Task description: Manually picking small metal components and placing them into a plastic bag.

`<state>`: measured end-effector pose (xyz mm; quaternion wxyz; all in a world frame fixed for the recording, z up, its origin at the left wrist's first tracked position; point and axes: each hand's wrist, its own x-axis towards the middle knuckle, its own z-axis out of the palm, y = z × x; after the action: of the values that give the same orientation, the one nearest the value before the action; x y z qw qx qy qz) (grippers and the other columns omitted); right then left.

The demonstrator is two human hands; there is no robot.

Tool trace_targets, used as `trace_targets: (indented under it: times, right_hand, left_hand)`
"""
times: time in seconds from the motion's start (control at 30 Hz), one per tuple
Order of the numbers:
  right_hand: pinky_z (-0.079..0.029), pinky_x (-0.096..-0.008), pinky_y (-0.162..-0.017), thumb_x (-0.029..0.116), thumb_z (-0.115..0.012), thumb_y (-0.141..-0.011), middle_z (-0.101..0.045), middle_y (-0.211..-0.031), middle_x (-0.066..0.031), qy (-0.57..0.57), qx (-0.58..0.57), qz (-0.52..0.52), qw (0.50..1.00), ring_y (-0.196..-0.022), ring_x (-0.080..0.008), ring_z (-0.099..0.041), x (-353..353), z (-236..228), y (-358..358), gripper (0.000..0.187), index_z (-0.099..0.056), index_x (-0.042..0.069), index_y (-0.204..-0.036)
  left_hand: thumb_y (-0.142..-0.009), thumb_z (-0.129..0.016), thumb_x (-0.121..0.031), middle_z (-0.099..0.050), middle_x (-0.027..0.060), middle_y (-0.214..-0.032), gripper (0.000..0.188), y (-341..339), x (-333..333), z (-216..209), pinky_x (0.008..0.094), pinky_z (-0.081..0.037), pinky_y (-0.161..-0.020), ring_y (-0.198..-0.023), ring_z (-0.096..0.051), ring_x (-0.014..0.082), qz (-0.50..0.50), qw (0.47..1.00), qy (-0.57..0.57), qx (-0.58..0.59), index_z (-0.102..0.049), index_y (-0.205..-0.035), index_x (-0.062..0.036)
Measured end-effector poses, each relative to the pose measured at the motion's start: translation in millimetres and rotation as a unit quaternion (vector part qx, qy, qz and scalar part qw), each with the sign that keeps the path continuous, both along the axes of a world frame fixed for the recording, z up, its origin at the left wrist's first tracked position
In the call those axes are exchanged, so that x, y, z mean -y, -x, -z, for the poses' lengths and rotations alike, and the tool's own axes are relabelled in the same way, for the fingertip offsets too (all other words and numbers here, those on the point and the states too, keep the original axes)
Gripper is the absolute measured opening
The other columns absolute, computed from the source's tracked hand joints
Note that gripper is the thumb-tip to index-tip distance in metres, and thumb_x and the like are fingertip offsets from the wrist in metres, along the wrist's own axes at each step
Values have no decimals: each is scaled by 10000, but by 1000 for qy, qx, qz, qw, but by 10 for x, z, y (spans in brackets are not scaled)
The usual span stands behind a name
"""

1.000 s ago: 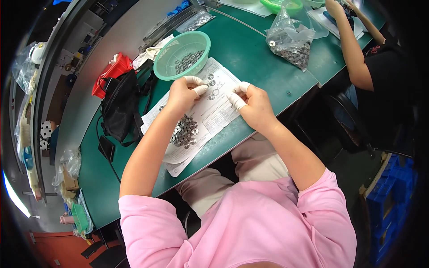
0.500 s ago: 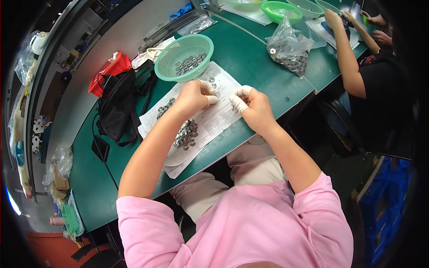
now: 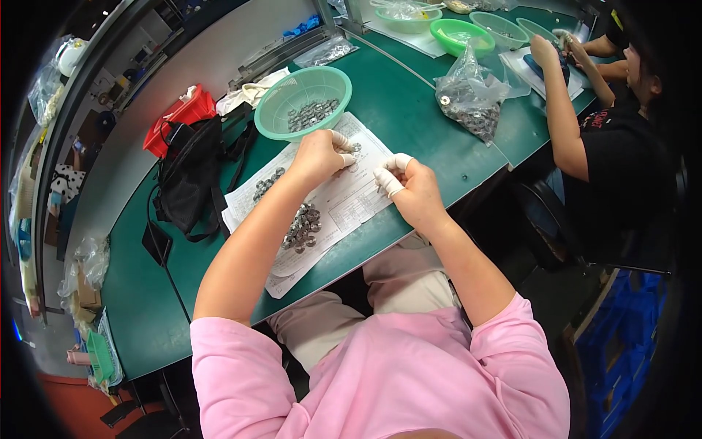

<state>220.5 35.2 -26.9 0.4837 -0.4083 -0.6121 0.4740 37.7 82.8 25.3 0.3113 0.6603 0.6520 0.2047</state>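
White finger covers sit on the fingertips of both my hands. Above the paper sheets (image 3: 358, 201), my left hand (image 3: 319, 155) is closed in a pinch. What it holds is hidden; a small round metal part (image 3: 356, 148) shows just past its fingertips. My right hand (image 3: 417, 192) is closed too, thumb and fingers curled together, with a small dark bit at the fingertips too small to name. A pile of small grey metal parts (image 3: 303, 228) lies on the paper by my left forearm, and a smaller group of metal parts (image 3: 268, 184) lies left of that forearm.
Beyond my left hand, a green plastic basket (image 3: 269, 126) holds more metal parts. A clear bag of parts (image 3: 472, 110) stands farther right on the green table (image 3: 409, 95). At left are a black bag (image 3: 191, 175) and a red container (image 3: 162, 132). A co-worker (image 3: 614, 139) sits at right.
My hands have barely moved; both stay closed over the paper. The view has shifted slightly. At right, the co-worker's head has come into view.
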Motion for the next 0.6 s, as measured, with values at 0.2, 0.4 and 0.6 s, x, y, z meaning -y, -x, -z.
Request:
trace_targets:
  times: [0.2,0.4,0.6]
  right_hand:
    - [-458,-226,-625,113,-622,-893,-616,-771,-25,5,-5,-3,1000,-686,-78,-553,-18,-2,-2,119,-594,-2,-892]
    - [-457,-222,-623,114,-623,-893,-617,-762,-21,2,-12,-2,1000,-678,-76,-552,-20,-15,2,117,-598,0,-884]
    - [-464,-228,-604,116,-636,-884,-621,-756,-23,-14,-35,-3,999,-657,-79,-559,-44,61,1,120,-602,2,-890]
  left_hand:
    - [-683,-768,-81,-685,108,-741,256,-16,-70,-69,288,-509,-592,-594,-644,158,2,999,7,-43,-699,-914,6]
    - [-675,-776,-117,-681,118,-726,290,82,-144,54,304,-508,-595,-600,-649,180,31,998,-29,-41,-690,-914,23]
    - [-699,-754,-100,-639,78,-661,276,-65,-149,63,285,-471,-539,-562,-604,147,21,999,-25,4,-672,-924,36]
